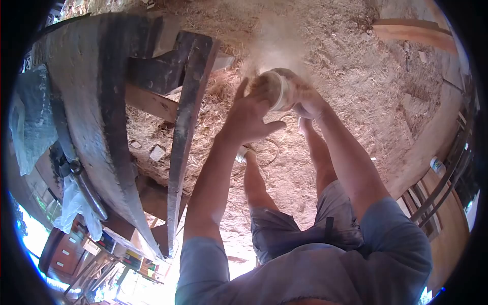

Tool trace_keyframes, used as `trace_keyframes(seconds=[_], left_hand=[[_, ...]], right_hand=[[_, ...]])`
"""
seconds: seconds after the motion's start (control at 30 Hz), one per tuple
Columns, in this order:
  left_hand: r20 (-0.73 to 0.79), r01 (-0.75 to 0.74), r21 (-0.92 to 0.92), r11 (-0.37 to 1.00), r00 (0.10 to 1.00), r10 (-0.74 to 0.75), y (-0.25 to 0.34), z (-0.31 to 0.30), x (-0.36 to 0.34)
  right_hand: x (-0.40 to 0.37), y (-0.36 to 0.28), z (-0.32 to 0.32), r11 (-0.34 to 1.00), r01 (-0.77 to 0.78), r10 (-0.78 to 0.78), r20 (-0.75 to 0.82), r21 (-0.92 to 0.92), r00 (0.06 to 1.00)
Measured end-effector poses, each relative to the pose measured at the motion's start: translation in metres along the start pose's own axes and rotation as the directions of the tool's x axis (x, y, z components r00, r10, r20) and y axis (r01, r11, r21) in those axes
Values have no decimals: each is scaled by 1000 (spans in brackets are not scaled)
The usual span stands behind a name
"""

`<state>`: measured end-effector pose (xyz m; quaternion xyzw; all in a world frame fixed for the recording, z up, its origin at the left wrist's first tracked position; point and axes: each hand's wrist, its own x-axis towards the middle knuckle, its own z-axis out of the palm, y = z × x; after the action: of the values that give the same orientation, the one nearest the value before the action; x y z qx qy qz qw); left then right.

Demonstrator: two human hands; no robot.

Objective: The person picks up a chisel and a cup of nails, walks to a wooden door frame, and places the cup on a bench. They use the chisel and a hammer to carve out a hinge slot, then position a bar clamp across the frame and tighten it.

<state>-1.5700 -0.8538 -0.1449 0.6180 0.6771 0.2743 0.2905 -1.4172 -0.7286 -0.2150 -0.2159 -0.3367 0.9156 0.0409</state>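
Note:
Between my two hands is a round, pale-rimmed object (278, 90), blurred by motion and partly covered by my fingers. Pale dust hangs in the air just beyond it. My left hand (250, 113) lies against its left side, with the thumb stretched out to the right and the fingers spread apart over it. My right hand (306, 96) is wrapped round its right side, its fingers partly hidden and smeared. What the object is, I cannot tell.
A large wooden bench (109, 101) with dark upright boards (190, 117) stands at left. Plastic bags (33, 119) hang there. Shavings cover the ground (351, 101), where a thin cord (274, 155) curls by my feet. A board (414, 34) lies upper right.

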Motion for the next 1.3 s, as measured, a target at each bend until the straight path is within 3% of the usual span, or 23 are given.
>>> trace_keyframes(seconds=[0.03,0.07,0.1,0.23,0.3,0.37,0.43,0.5,0.53,0.6,0.63,0.67,0.7,0.77,0.83,0.9,0.93,0.97,1.03,1.07,1.13,1.23,1.3], left_hand=[[0,-4,1,1000,1000,4,-2,0,5],[91,-21,15,1000,996,20,-2,-2,13],[180,-37,23,999,983,32,-1,-1,18],[100,47,48,998,994,-52,0,27,20],[59,331,-497,802,935,-349,2,43,24],[14,355,-395,847,924,-381,-1,45,32],[313,579,-522,627,813,-491,0,32,44],[202,476,-521,709,876,-439,-2,28,41],[-30,187,-164,969,980,-195,-5,25,41],[-80,19,3,1000,997,-18,-8,37,32],[-104,-60,92,994,992,70,-10,43,28],[-36,183,-264,947,979,-200,-5,48,25],[114,406,-560,723,901,-418,-3,52,26],[184,466,-654,596,862,-473,3,57,25],[361,370,-924,-96,761,-539,15,55,23],[333,434,-900,47,753,-567,24,56,18],[303,492,-849,192,752,-586,26,57,18],[308,494,-850,185,750,-585,30,53,17],[179,475,-191,859,877,-445,33,42,13],[24,390,-167,905,920,-392,32,41,9],[-96,241,-18,970,966,-242,24,37,6],[-211,102,-107,989,970,-122,19,58,5],[209,599,-601,528,756,-620,28,56,7]], right_hand=[[2,1,-2,953,20,-9,-39,302,999],[3,0,13,929,28,48,-195,369,980],[4,-4,14,931,26,50,-198,364,979],[11,-22,4,919,-264,320,-159,293,934],[16,-31,7,970,-244,238,-279,14,930],[17,-34,5,977,-214,199,-319,-15,927],[22,-33,-5,995,-103,99,-327,7,940],[27,-42,-3,988,-120,145,-326,96,934],[29,-48,-3,967,-232,252,-286,101,925],[34,-55,1,935,-338,354,-247,105,902],[36,-55,4,924,-367,331,-263,-105,906],[37,-57,5,870,-382,303,-274,-312,913],[37,-61,4,869,-380,300,-273,-316,914],[31,-64,5,681,-131,1,-178,-720,984],[20,-54,-5,616,-70,-40,-119,-785,992],[12,-52,-6,535,-6,-73,-53,-845,996],[8,-52,-7,830,-206,139,-165,-519,976],[3,-54,-5,917,-392,376,-174,-72,910],[5,-67,-7,837,-544,547,-82,52,833],[7,-66,-5,810,-585,585,-79,20,807],[12,-58,3,779,-626,624,-69,-13,778],[12,-34,13,856,-502,470,-216,-127,856],[12,-35,24,892,-411,334,-335,-189,881]])
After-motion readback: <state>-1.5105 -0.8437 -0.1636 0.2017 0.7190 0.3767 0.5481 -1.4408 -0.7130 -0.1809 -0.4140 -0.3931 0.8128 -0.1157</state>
